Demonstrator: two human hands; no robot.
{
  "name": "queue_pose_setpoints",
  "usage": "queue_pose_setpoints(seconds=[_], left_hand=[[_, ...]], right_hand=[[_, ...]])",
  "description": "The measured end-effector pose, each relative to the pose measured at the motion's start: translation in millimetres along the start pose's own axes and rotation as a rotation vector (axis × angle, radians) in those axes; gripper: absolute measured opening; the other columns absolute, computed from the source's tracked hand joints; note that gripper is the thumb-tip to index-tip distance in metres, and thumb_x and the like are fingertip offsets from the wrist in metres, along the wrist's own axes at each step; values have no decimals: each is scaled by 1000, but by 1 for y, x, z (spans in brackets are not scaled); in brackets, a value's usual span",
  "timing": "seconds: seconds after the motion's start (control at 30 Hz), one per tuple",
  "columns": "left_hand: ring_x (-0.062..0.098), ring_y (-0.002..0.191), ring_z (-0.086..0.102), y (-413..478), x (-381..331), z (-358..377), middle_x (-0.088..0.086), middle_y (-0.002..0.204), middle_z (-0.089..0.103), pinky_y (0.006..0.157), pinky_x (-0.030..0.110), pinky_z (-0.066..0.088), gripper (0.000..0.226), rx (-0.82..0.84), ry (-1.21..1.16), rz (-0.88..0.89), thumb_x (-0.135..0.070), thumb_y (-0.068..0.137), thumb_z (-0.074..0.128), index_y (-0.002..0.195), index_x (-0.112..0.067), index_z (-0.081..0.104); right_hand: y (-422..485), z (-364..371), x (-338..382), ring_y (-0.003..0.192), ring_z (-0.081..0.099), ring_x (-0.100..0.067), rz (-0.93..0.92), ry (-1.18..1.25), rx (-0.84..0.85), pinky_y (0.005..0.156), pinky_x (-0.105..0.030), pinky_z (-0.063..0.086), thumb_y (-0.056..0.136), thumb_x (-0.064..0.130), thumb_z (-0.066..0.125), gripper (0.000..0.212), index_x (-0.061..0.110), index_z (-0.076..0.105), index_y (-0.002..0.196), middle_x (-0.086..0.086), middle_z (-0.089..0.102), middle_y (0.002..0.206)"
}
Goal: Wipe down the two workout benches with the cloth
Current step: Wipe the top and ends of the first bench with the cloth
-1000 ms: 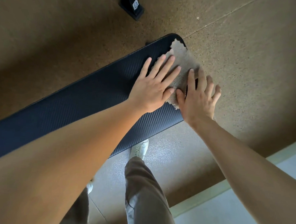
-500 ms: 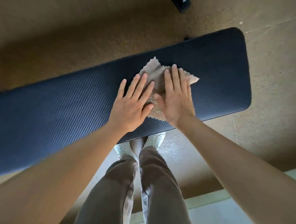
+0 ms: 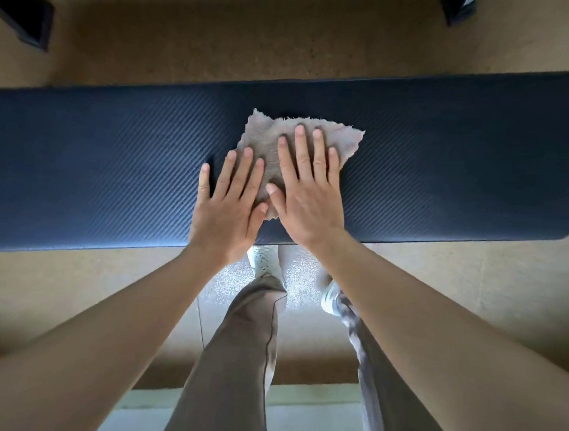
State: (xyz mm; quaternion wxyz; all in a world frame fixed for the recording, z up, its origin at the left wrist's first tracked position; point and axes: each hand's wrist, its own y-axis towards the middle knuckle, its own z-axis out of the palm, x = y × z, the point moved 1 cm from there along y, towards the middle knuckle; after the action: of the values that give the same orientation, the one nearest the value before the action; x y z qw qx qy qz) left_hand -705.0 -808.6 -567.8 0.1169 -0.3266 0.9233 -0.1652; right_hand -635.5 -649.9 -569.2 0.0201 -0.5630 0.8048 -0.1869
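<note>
A long dark blue padded bench (image 3: 97, 172) with a ribbed surface runs across the view from left to right. A grey-beige cloth (image 3: 270, 138) with frayed edges lies flat on the middle of the pad. My right hand (image 3: 306, 190) presses flat on the cloth, fingers spread. My left hand (image 3: 229, 206) lies flat beside it, its fingertips on the cloth's left part and its palm on the pad. Both hands hide the cloth's near part. Only one bench is in view.
Brown speckled floor surrounds the bench. Dark equipment feet stand at the far left (image 3: 26, 20) and far right (image 3: 458, 8). My legs and white shoes (image 3: 262, 260) stand close against the bench's near edge. A pale floor strip (image 3: 316, 395) runs behind my feet.
Both hands have slid the cloth leftwards along the pad, from its right end to about the middle. The view has swung so the bench now lies level across the frame.
</note>
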Motion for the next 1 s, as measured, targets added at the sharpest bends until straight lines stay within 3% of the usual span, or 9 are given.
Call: queue_pose_setpoints(seconds=[0.2, 0.5, 0.9, 1.0], left_hand=[[34, 160, -2, -1, -19, -3, 13, 173, -5, 128, 59, 3, 70, -10, -25, -35, -50, 109, 16, 165, -12, 1], [33, 160, -4, 29, -91, 1, 13, 173, -5, 129, 54, 1, 66, -4, -24, 121, -46, 109, 19, 165, -17, -2], [35, 160, -5, 56, -267, 14, 15, 173, -4, 128, 58, 5, 75, 7, -1, 306, -59, 108, 22, 166, -17, 1], [35, 160, -1, 63, -303, 18, 14, 173, -1, 128, 59, 5, 75, -8, 26, 390, -55, 108, 33, 166, -19, 2]], right_hand=[[-13, 3, -16, 159, -1, -36, -84, -32, 21, 129, -52, 5, 106, 63, 23, 74, 21, 8, 166, -16, 1, 172], [-62, -3, -101, 160, -1, -33, -50, -46, 40, 129, -52, 6, 110, 50, 25, 66, 19, 6, 165, -14, -1, 173], [-155, -5, -254, 159, 3, -33, 179, -110, 97, 127, -56, 3, 109, 45, 29, 69, 18, -2, 164, -4, -3, 174], [-181, -4, -285, 159, 0, -33, 247, -122, 111, 127, -56, 0, 108, 42, 35, 73, 18, -4, 165, -3, -7, 173]])
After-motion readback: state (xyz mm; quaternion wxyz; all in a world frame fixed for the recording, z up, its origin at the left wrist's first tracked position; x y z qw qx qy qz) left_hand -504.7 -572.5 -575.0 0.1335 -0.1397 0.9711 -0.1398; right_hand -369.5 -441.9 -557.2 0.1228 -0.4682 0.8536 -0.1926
